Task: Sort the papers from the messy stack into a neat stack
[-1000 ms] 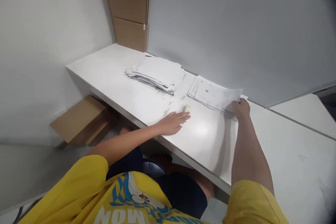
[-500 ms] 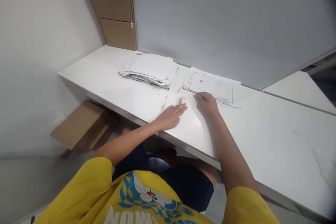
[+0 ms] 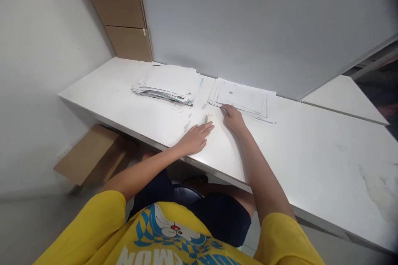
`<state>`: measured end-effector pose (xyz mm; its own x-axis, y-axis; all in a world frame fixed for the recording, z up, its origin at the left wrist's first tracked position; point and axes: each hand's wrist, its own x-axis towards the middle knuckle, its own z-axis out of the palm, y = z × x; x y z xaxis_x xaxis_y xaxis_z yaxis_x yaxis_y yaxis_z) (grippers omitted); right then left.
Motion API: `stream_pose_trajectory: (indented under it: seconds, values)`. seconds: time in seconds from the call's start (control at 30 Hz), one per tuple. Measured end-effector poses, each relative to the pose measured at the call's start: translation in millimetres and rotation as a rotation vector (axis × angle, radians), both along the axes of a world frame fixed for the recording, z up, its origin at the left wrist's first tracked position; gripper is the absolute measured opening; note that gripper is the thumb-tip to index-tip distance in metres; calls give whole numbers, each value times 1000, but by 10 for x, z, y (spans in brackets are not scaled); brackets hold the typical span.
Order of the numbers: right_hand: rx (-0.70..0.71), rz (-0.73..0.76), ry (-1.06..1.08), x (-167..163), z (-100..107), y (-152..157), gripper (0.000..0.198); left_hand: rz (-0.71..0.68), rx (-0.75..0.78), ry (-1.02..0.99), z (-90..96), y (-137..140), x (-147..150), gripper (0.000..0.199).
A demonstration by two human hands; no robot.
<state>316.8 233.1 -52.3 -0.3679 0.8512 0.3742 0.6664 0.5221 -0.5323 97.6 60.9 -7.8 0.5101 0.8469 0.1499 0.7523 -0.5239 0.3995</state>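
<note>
Left hand [image 3: 195,138]: palm down on the table near its front edge, fingers extended and slightly spread, laid over a small pale block [image 3: 209,117], which is partly covered; grip on it not evident. Right hand [image 3: 234,119]: fingers bent, fingertips at the near edge of the right paper stack [image 3: 244,97], toward its left end; cannot tell whether a sheet is pinched. Right stack lies flat, thin, edges uneven, a small dark square printed on the upper sheet. Left paper stack [image 3: 171,79]: thicker, ragged, well left of the right hand, apart from the right stack. Both on the white table [image 3: 311,149], before the grey partition [image 3: 248,20]. Far left: brown cardboard boxes [image 3: 126,4], stacked.
</note>
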Motion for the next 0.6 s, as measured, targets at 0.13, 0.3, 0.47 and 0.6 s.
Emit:
stream_pose_trajectory:
  seconds: [0.13, 0.3, 0.47, 0.6]
  values:
    - [-53, -103, 62, -90, 77, 163, 43, -4, -31, -5, 44, 7, -4, 62]
    - [-16, -288, 59, -93, 147, 338, 39, 3, -50, -20, 47, 5, -17, 61]
    - [-127, -298, -174, 101, 92, 451, 66, 20, -61, -16, 42, -10, -5, 61]
    - [-129, -285, -161, 228, 75, 481, 77, 21, -51, -1, 56, -12, 2, 61]
